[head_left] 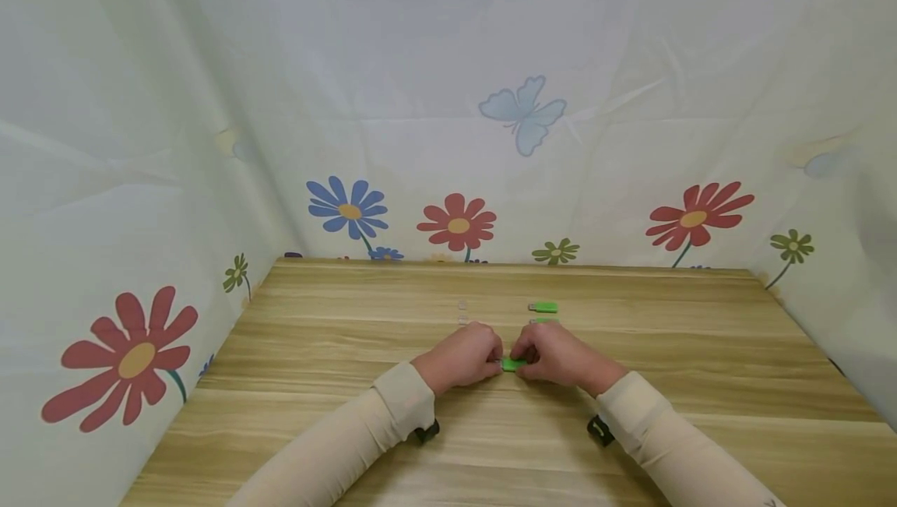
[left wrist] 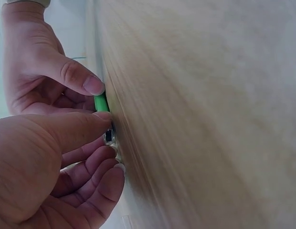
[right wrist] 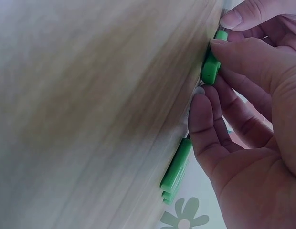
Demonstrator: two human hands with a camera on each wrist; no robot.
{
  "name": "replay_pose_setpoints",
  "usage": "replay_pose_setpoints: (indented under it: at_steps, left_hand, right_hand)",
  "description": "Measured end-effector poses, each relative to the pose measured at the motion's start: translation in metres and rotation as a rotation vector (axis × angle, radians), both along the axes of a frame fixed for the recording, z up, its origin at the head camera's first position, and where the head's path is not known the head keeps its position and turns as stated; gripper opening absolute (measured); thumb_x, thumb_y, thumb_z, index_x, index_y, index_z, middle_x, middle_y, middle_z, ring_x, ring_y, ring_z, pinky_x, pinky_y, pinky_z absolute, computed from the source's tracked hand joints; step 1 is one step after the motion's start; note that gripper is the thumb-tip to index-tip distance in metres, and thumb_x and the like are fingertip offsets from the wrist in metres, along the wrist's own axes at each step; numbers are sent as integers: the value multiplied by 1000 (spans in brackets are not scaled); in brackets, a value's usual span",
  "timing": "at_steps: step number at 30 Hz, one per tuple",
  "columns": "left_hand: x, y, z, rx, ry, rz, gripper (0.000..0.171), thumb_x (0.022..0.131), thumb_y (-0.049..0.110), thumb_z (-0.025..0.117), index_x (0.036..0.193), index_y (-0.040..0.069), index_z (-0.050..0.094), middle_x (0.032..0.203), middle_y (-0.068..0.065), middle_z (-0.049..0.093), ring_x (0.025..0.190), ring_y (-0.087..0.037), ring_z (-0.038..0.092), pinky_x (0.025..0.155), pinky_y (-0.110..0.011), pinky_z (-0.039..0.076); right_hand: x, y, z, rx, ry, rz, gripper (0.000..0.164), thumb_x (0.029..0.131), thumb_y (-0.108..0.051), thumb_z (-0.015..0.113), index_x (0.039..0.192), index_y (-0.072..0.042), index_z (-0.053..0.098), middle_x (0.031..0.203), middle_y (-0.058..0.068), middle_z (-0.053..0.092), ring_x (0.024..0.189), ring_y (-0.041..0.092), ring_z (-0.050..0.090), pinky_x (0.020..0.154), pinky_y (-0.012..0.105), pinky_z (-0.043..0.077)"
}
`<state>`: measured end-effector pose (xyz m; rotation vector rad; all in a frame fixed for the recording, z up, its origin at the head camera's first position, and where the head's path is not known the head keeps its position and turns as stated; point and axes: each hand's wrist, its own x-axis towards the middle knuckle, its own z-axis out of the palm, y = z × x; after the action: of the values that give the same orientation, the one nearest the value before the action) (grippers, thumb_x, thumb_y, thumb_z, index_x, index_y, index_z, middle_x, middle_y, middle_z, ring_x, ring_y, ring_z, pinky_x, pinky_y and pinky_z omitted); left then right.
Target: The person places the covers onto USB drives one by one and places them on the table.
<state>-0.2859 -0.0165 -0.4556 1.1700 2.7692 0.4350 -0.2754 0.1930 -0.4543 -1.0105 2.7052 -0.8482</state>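
Observation:
Both hands meet low over the wooden table, one at each end of a green USB flash drive. My right hand pinches the green body between thumb and fingers. At the plug end, my left hand pinches a small clear cap, which shows below the thumb in the left wrist view. The left thumb partly hides where cap and body meet, so how far the cap covers the plug cannot be seen. Beyond the right hand lie more green USB flash drives, one partly hidden by that hand.
Small clear caps lie in a column beyond the left hand. The wood-grain table runs back to a curtain printed with flowers and a butterfly, which also hangs along both sides. A black strap shows under the right sleeve.

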Motion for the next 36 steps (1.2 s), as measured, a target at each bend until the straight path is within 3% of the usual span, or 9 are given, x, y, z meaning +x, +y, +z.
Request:
replay_pose_setpoints:
  at_steps: [3, 9, 15, 22, 27, 29, 32, 36]
  left_hand:
    - [-1, -1, 0, 5, -2, -2, 13, 93, 21, 77, 82, 15, 75, 69, 10, 64, 63, -2, 53, 60, -15, 43]
    - [-4, -6, -1, 6, -33, 14, 14, 90, 25, 80, 81, 16, 74, 67, 11, 59, 62, -4, 50, 59, -17, 41]
    - [-12, -16, 1, 31, -38, 63, 19, 89, 29, 81, 78, 17, 70, 64, 8, 48, 62, -8, 42, 59, -21, 37]
    - [-20, -32, 10, 4, 26, 158, 20, 91, 23, 76, 104, 8, 76, 95, 0, 68, 85, -13, 57, 84, -29, 53]
    - [-26, -42, 13, -20, 20, 204, 26, 91, 20, 72, 114, 7, 74, 112, -4, 70, 98, -17, 64, 94, -35, 56]
    - [-28, -45, 12, -23, 23, 203, 21, 90, 18, 72, 108, 7, 74, 107, -3, 70, 94, -17, 63, 91, -33, 56]
    - [-32, -47, 11, -22, 34, 183, 9, 89, 16, 72, 91, 7, 72, 88, -1, 63, 79, -15, 55, 75, -30, 51]
    - [-37, -48, 9, -39, 53, 154, 22, 88, 13, 71, 71, 14, 59, 71, 3, 44, 67, -14, 41, 63, -27, 38]
  right_hand:
    - [1, 0, 0, 8, 0, -4, 12, 82, -4, 82, 94, -6, 79, 91, 0, 72, 79, 6, 67, 70, 20, 55]
    - [3, 4, 7, 6, 86, 4, 16, 81, -11, 85, 95, -7, 79, 91, 1, 70, 79, 10, 63, 70, 22, 53]
    - [-3, 15, 14, 39, 157, -62, 18, 84, -14, 83, 100, -6, 79, 95, 3, 74, 83, 12, 66, 73, 26, 55]
    - [-10, 30, 20, 100, 136, -140, 18, 86, -13, 81, 102, -5, 79, 99, 2, 72, 89, 17, 68, 78, 32, 57]
    - [-15, 36, 18, 146, 161, -145, 18, 83, -14, 83, 98, -6, 78, 95, 1, 70, 87, 15, 66, 78, 33, 57]
    - [-16, 37, 18, 162, 166, -152, 17, 81, -13, 84, 96, -6, 78, 94, 1, 70, 87, 15, 66, 78, 34, 57]
    - [-18, 38, 17, 181, 155, -167, 18, 79, -12, 84, 95, -6, 77, 94, 1, 69, 87, 15, 65, 79, 36, 57]
    - [-20, 38, 18, 203, 129, -188, 19, 78, -10, 83, 96, -5, 77, 96, 2, 70, 88, 15, 65, 81, 38, 57]
